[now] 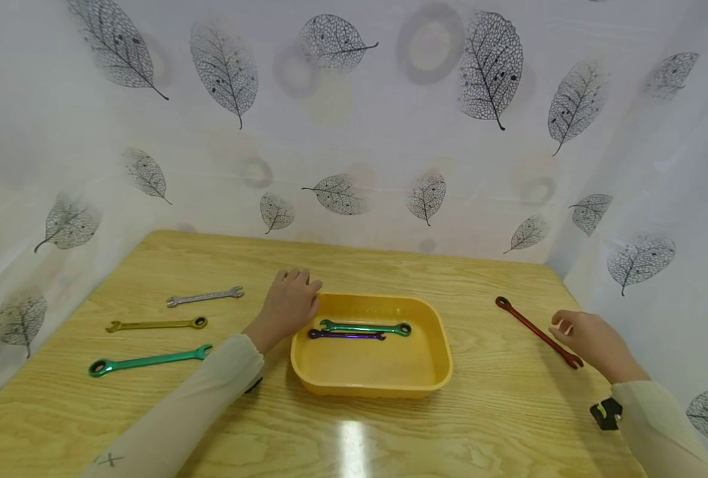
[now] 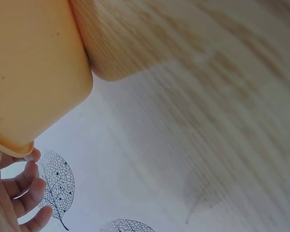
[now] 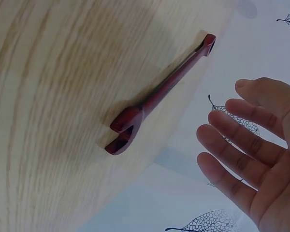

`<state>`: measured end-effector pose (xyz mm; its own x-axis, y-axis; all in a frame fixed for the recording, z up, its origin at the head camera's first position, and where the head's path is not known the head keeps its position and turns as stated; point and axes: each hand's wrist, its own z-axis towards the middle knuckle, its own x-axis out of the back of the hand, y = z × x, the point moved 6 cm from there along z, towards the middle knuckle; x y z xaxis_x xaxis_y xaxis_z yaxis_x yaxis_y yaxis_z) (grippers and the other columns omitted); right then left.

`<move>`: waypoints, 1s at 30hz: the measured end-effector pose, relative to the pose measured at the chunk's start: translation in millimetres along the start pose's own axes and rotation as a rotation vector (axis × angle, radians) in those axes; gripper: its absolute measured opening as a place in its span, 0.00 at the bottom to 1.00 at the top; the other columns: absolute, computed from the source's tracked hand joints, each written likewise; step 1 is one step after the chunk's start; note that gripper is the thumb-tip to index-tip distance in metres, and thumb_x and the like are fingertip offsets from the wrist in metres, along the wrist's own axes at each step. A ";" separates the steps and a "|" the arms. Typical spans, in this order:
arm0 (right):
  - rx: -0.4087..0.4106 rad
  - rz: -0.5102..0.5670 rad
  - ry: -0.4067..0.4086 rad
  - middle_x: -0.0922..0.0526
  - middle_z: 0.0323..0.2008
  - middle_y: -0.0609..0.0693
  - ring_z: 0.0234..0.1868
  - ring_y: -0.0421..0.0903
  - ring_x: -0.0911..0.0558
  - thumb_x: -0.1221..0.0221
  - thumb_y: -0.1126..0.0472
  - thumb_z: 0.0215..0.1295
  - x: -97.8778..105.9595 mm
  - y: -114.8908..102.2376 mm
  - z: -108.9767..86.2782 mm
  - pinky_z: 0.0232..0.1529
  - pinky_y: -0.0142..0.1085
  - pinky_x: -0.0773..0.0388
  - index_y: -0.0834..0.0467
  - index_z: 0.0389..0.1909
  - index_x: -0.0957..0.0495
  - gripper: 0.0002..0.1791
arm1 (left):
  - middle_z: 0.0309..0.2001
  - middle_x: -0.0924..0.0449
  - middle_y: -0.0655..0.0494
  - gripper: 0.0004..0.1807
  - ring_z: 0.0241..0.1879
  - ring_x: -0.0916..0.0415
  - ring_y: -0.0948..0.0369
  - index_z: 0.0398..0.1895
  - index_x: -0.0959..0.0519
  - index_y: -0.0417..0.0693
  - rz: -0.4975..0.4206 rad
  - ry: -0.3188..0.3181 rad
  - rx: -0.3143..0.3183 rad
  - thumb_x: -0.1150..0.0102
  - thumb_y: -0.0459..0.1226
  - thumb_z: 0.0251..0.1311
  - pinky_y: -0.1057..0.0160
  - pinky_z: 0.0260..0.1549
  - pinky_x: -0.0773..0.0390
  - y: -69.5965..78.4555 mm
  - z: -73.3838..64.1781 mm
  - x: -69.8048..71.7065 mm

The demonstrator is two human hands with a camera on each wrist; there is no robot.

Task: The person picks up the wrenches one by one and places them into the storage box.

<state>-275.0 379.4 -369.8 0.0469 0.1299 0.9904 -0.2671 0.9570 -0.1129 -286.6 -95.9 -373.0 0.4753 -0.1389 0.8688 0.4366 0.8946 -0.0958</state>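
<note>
My left hand [image 1: 291, 299] grips the far left corner of a yellow plastic basin [image 1: 372, 390]; in the left wrist view, the index fingertip lies under the rim [image 2: 19, 151] and the other fingers curl loosely below. Inside the basin lie a green combination wrench [image 1: 362, 327] and a smaller purple wrench [image 1: 348, 335], side by side. On the right, my right hand [image 1: 593, 342] hovers beside a red combination wrench [image 1: 536, 330], holding nothing. Its fingers [image 3: 239, 159] are spread and slightly bent, apart from the wrench, whose open end points toward the near side.
Left of the basin, a silver open-ended wrench [image 1: 206, 297], a gold wrench [image 1: 157, 324] and a larger green wrench [image 1: 151, 360] lie spaced apart on the wooden table [image 1: 479, 431]. A leaf-printed curtain [image 1: 354, 133] surrounds the table's back and sides.
</note>
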 end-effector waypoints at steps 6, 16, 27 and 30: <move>-0.003 0.026 -0.023 0.18 0.25 0.52 0.23 0.43 0.23 0.41 0.63 0.60 -6.1 4.5 -0.8 0.25 0.42 0.25 0.64 0.35 0.22 0.08 | 0.29 0.27 0.51 0.04 0.34 0.28 0.53 0.31 0.22 0.48 0.004 0.009 -0.006 0.42 0.39 0.56 0.52 0.41 0.28 -0.2 -0.1 0.2; -0.006 0.035 -0.045 0.18 0.26 0.53 0.25 0.46 0.22 0.42 0.63 0.60 -11.4 6.8 -0.7 0.26 0.43 0.25 0.66 0.36 0.22 0.09 | 0.30 0.26 0.51 0.05 0.34 0.27 0.53 0.33 0.21 0.49 0.020 0.003 -0.004 0.43 0.40 0.56 0.53 0.41 0.27 -1.1 -0.4 -2.6; -0.003 0.026 -0.044 0.18 0.25 0.53 0.24 0.45 0.22 0.41 0.63 0.59 -18.9 8.0 -0.4 0.27 0.43 0.24 0.65 0.35 0.21 0.08 | 0.29 0.27 0.51 0.05 0.33 0.28 0.54 0.32 0.22 0.48 0.011 0.001 -0.002 0.43 0.39 0.56 0.54 0.39 0.28 -1.0 0.5 -3.0; 0.006 0.019 -0.041 0.18 0.25 0.53 0.24 0.44 0.22 0.40 0.64 0.58 -20.0 8.3 0.5 0.26 0.43 0.24 0.66 0.35 0.21 0.08 | 0.29 0.28 0.51 0.04 0.33 0.28 0.54 0.32 0.22 0.48 0.007 0.001 -0.002 0.43 0.39 0.56 0.53 0.40 0.28 -1.0 0.8 -3.2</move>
<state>-278.5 384.5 -390.6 0.0020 0.1371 0.9906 -0.2732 0.9529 -0.1314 -289.1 -96.0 -375.3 0.4793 -0.1327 0.8675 0.4345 0.8947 -0.1032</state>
